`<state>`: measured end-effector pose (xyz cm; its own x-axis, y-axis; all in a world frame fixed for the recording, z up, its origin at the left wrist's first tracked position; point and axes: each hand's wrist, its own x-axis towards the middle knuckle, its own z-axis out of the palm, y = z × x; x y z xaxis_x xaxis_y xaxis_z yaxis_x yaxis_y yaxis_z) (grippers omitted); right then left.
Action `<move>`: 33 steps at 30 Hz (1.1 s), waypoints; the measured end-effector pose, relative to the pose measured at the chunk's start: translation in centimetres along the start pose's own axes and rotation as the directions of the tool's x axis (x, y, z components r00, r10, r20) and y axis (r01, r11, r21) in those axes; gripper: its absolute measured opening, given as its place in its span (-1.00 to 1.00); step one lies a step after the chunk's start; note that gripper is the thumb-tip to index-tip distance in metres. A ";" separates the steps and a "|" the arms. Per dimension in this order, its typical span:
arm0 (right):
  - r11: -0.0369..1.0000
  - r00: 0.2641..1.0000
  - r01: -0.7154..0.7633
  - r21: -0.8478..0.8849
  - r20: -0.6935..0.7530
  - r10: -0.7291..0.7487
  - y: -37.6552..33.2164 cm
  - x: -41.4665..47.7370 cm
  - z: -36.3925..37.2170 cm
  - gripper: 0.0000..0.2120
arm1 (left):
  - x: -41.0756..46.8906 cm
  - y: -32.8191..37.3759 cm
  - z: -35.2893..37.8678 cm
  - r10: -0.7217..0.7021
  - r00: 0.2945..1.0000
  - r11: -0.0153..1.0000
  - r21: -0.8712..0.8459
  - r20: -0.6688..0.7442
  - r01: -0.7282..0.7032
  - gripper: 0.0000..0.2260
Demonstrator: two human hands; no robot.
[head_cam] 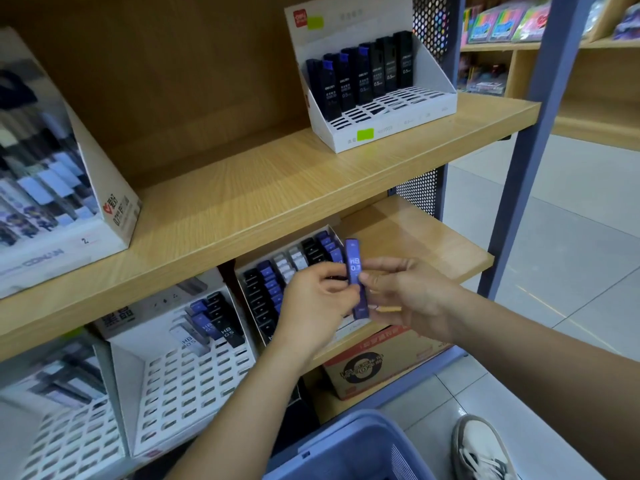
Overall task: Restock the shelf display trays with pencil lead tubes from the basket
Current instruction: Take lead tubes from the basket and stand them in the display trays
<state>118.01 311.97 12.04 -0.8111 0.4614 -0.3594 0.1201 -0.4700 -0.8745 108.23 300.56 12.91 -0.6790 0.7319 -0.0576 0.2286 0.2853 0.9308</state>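
Note:
A blue pencil lead tube (pixel 356 271) marked HB 0.7 stands upright between my two hands. My left hand (pixel 317 311) pinches its left side and my right hand (pixel 412 299) grips its right side. Just behind the hands, on the lower shelf, a white display tray (pixel 329 229) holds rows of black, blue and white tubes. Left of it, a second white tray (pixel 194 386) has a few HB 0.5 tubes at its top and many bare slots. The blue basket (pixel 349 448) sits at the bottom, below my arms; its contents are hidden.
The upper wooden shelf (pixel 277 188) carries a white tray of dark 0.5 tubes (pixel 374 81) and a large display box (pixel 69 188) at the left. A cardboard box (pixel 377 365) sits under the lower shelf. A blue-grey post (pixel 530 140) stands at right; a shoe (pixel 481 448) on the tiled floor.

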 end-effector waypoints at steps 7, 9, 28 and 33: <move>0.981 0.991 -0.024 -0.194 0.127 0.050 0.4 0.1 0.2 -0.82 | 0.4 -0.5 -0.8 -0.017 0.993 0.986 -0.167 -0.118 -0.003 -0.84; 0.959 0.990 -0.014 -0.283 0.129 0.053 0.8 0.3 0.3 -0.82 | 0.9 -0.4 -1.4 -0.032 0.993 0.974 -0.224 -0.115 0.005 -0.82; 0.314 0.988 0.067 -0.947 0.020 -0.151 3.7 2.6 -1.8 -0.41 | 6.6 -0.5 -1.0 0.257 0.966 0.796 0.574 -0.033 -0.192 -0.81; 0.262 0.981 0.133 -0.956 0.089 -0.174 4.3 2.9 -2.1 -0.35 | 6.8 -0.5 -1.0 0.317 0.948 0.707 0.658 0.032 -0.259 -0.82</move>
<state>117.38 312.89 6.59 -0.8673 0.4674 -0.1713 0.4705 0.6574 -0.5887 102.81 304.79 12.39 -0.5490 0.8038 0.2292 0.7963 0.4195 0.4358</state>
